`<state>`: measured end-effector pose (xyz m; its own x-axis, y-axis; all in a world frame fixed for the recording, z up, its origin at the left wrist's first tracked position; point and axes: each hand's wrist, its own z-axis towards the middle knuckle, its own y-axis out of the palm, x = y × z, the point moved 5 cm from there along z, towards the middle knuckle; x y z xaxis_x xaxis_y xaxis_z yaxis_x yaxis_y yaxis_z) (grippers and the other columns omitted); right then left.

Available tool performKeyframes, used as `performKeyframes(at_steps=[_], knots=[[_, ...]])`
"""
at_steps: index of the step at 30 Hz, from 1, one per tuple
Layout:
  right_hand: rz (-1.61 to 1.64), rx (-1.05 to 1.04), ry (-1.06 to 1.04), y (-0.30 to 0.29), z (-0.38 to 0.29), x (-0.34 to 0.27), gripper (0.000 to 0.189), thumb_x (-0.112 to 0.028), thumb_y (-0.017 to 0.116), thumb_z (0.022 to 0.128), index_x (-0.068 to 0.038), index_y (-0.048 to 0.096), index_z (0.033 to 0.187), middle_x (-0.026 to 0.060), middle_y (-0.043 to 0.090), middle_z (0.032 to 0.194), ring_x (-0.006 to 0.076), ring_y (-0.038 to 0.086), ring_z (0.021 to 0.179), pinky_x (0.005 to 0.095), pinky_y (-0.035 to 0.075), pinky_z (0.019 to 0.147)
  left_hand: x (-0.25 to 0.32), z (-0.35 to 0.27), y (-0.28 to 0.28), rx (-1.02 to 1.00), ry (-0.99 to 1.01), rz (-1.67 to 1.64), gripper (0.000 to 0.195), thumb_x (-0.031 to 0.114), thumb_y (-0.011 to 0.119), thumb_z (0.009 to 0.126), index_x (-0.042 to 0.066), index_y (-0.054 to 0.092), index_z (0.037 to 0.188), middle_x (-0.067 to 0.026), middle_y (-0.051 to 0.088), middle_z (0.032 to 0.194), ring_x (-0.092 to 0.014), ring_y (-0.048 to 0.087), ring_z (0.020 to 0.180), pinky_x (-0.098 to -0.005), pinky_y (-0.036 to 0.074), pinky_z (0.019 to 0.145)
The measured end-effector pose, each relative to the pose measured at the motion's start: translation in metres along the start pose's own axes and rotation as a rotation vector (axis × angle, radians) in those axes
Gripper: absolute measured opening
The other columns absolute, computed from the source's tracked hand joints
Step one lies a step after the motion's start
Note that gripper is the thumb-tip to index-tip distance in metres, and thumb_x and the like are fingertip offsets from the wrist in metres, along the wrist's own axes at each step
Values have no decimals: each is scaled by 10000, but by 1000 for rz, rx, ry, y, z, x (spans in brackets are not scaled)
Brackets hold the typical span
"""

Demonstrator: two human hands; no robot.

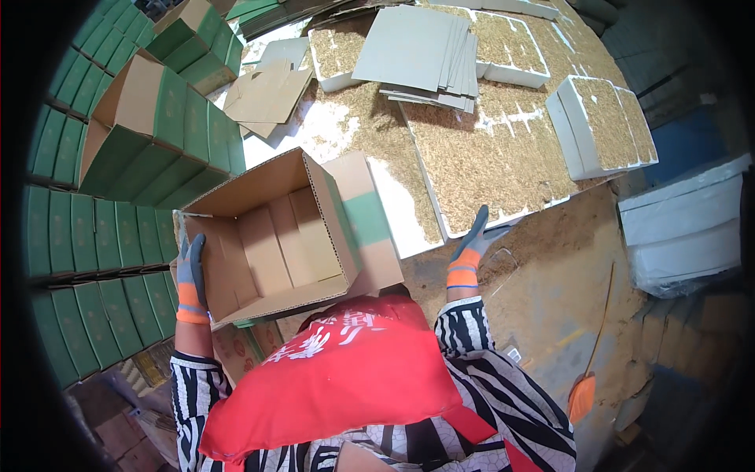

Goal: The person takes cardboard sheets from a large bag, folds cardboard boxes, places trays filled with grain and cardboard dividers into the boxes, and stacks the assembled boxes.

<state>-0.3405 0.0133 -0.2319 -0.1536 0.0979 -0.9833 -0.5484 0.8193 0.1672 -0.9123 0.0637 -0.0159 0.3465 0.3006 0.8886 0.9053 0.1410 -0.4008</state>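
My left hand [191,268], in a grey and orange work glove, grips the left wall of an open cardboard box [277,242]. The box is tilted towards me, and its brown inside looks bare. Green shows on its outer right side, beside a brown flap [374,230] with a green band. My right hand [470,251], gloved alike, is at the front edge of a white foam tray [501,171] topped with brown chaff-like material. Its thumb and fingers are spread; whether they touch the tray cannot be told.
Green cartons [171,124] stand in rows and stacks at the left. Grey cardboard sheets [416,50] lie on the foam trays, with brown cardboard pieces [265,94] nearby. Foam blocks [607,127] stand at the right. A long-handled orange tool [583,396] lies on the floor.
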Motion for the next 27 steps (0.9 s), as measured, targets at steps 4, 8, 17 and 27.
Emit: performKeyframes(at_steps=[4,8,17,27], knots=[[201,196,209,31,-13,-110,694,-189,538,917,-150,116,1467,86,294,1442,255,354,1262,435,306,1056,20,-3,26,35,56,35,382,231,522,906,38,519,1236,-56,557,1156,-161,530,1030,-280,429,891],[364,-29,355,4,-24,-120,602,-164,566,870,-91,287,1399,109,436,1313,259,496,1143,388,449,946,24,-12,22,47,74,25,378,198,508,917,10,504,1245,-59,539,1196,-166,522,1063,-291,419,928],[461,-501,439,40,-120,-246,447,-211,432,945,23,398,1325,208,443,1332,307,503,1173,431,441,982,-32,-10,-15,12,394,773,360,249,474,927,151,520,1271,-205,463,1321,-320,478,1183,-340,377,997],[-160,-1012,192,148,-240,-294,490,-164,485,898,29,389,1339,141,487,1302,241,495,1170,387,390,1012,-10,-57,-10,-12,15,-469,540,359,460,957,-12,404,1345,-98,448,1354,-149,396,1241,-260,300,1046]])
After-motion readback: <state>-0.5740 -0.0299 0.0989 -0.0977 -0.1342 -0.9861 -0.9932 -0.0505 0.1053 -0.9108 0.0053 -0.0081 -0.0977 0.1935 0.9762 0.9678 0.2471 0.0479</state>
